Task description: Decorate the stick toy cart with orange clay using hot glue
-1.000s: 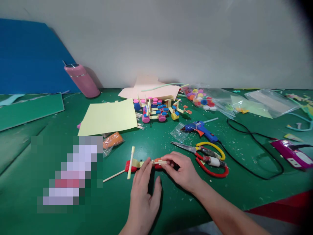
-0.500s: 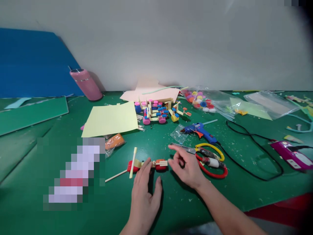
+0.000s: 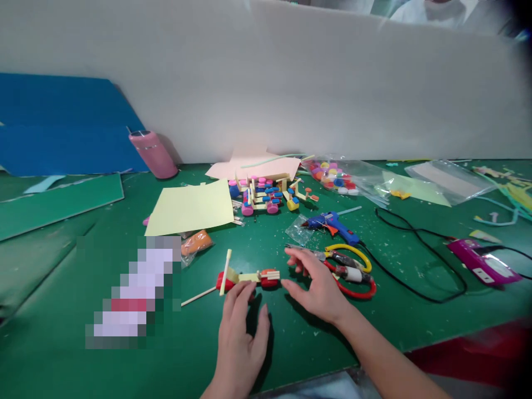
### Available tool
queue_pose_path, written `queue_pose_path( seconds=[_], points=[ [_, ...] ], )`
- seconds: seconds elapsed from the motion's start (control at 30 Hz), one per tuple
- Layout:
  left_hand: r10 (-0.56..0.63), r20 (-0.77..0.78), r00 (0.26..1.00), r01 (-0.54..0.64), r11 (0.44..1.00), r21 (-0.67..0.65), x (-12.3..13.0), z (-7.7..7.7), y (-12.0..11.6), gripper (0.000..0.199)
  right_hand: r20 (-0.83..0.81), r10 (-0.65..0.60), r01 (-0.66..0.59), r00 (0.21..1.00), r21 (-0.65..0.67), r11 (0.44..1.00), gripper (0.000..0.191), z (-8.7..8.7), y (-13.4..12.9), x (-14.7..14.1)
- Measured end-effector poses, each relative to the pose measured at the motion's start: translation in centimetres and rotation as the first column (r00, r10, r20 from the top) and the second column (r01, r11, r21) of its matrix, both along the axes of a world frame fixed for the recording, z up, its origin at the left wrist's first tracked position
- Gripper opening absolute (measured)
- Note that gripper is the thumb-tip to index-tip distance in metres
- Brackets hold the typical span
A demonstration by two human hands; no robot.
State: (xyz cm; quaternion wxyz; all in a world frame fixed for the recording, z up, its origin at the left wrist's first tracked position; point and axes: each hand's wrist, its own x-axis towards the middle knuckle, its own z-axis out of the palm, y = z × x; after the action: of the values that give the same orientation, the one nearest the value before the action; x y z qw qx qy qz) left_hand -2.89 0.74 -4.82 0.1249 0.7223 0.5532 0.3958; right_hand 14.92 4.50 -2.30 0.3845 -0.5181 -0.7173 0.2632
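A small craft model (image 3: 248,277) of pale strips, sticks and red end pieces lies on the green table (image 3: 166,366). A pale crosspiece stands over its left end, and a thin stick (image 3: 198,296) reaches out to the left. My left hand (image 3: 243,332) is just in front of the model, fingers apart and fingertips close to its middle strip; whether they touch it I cannot tell. Beside the model's right end is my right hand (image 3: 318,285), thumb and fingers spread with nothing between them. Scissors (image 3: 353,271) with red and yellow handles lie partly behind that hand.
A blue glue gun (image 3: 334,224) lies behind the scissors, its black cord running right to a purple power strip (image 3: 482,260). Finished-looking small models (image 3: 266,197), a yellow sheet (image 3: 191,208), an orange wrapped block (image 3: 197,243), a bag of coloured pieces (image 3: 332,177) and a pink tumbler (image 3: 154,155) stand behind.
My left hand has drawn back slightly from the model, uncovering its middle strip. My right hand's fingers have opened wider. The view has tilted up a little, and a person shows beyond the partition.
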Motion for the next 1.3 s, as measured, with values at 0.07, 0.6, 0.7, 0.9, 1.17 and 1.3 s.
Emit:
queue_pose_path(
  seconds=[0.07, 0.6, 0.7, 0.9, 1.17, 1.3],
  points=[
    [-0.038, -0.037, 0.999, 0.039, 0.999, 0.013, -0.6, 0.1, -0.8, 0.022, 0.058, 0.069, -0.068, 0.996, -0.019, 0.997, 0.051, 0.1, 0.1, -0.5],
    [0.149, -0.233, 0.961, -0.127, 0.986, 0.106, -6.9, 0.6, -0.5, 0.023, 0.164, 0.119, -0.115, 0.979, -0.031, 0.993, 0.024, -0.7, 1.3, -2.0],
    [0.159, -0.415, 0.896, -0.098, 0.981, 0.165, -8.2, 0.7, 0.9, 0.026, 0.147, 0.084, -0.082, 0.986, -0.018, 0.996, 0.029, -1.1, 1.5, -1.6],
    [0.094, -0.726, 0.681, -0.093, 0.995, 0.042, -9.8, 1.0, 2.9, 0.024, 0.114, 0.036, -0.036, 0.993, -0.002, 0.999, 0.047, -1.3, 1.0, -0.8],
    [-0.06, -0.802, 0.595, -0.024, 0.995, -0.092, -10.0, 2.1, 3.7, 0.026, -0.04, -0.073, 0.077, 0.997, 0.105, 0.991, 0.037, -0.8, -1.3, 0.8],
    [-0.051, -0.766, 0.64, -0.02, 0.996, -0.082, -9.2, 2.7, 5.7, 0.027, -0.142, -0.169, 0.194, 0.975, 0.181, 0.964, 0.027, -1.5, -1.7, 1.3]
  ],
)
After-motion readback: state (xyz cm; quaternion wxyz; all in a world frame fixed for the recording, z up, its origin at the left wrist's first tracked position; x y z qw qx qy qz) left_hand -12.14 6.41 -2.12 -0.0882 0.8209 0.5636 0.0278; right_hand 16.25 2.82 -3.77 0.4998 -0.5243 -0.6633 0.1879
